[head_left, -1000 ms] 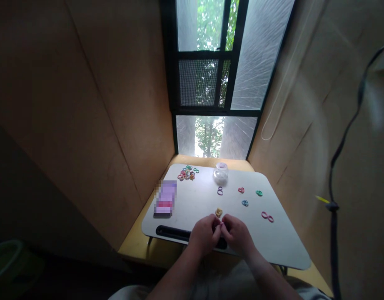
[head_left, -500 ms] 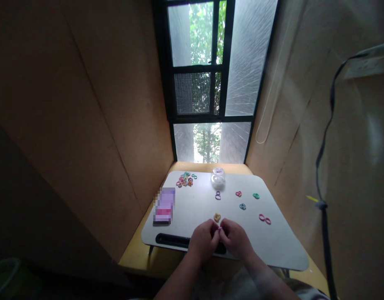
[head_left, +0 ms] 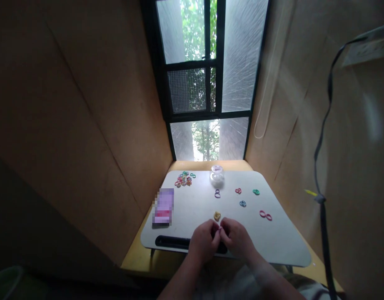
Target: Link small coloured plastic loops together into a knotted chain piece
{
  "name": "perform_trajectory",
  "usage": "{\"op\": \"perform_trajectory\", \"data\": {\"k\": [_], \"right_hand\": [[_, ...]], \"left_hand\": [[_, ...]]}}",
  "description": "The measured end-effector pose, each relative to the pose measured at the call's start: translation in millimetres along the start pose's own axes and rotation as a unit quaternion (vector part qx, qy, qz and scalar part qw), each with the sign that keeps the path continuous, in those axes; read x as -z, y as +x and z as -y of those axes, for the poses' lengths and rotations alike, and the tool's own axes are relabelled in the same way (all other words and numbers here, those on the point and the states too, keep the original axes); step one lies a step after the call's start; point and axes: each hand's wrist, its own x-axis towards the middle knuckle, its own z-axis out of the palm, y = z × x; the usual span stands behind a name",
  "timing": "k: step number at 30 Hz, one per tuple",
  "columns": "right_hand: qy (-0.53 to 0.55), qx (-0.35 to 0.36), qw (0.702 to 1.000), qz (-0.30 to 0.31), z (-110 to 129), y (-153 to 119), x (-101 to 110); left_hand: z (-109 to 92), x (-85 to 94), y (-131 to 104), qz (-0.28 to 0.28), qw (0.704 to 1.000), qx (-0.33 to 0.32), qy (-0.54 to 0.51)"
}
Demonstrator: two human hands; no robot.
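Note:
My left hand (head_left: 205,238) and my right hand (head_left: 235,236) meet over the front edge of the white table (head_left: 192,208). Both are closed, fingertips pinched together around something small and pinkish that is mostly hidden. Just beyond the fingers lies a yellow cluster of small elastic bands (head_left: 217,216). Farther back are a purple looped band (head_left: 217,193), a red cluster (head_left: 238,191), a blue cluster (head_left: 242,203) and a green cluster (head_left: 256,192). A pink figure-eight band (head_left: 265,215) rests to the right of my hands.
A pile of mixed coloured bands (head_left: 183,180) lies at the back left. A clear plastic jar (head_left: 217,176) stands at the back. On the left is a blurred purple phone-like object (head_left: 163,206). A black slot (head_left: 171,241) runs along the table's front; a dark cord (head_left: 325,237) hangs at right.
The view has shifted slightly. My hands stay pinched together in nearly the same place, and the bands on the table lie as before.

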Motion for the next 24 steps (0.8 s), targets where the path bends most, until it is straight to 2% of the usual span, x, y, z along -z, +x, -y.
{"op": "perform_trajectory", "data": {"k": [10,24], "right_hand": [[0.016,-0.01,1.0,0.016,-1.5,3.9,4.3],[0.055,-0.007,0.998,0.007,-3.3,7.3,8.8]], "left_hand": [[-3.1,-0.8,3.4,0.01,1.0,0.011,0.012],[-4.2,-4.0,9.8,0.018,0.999,0.03,0.008]]}}
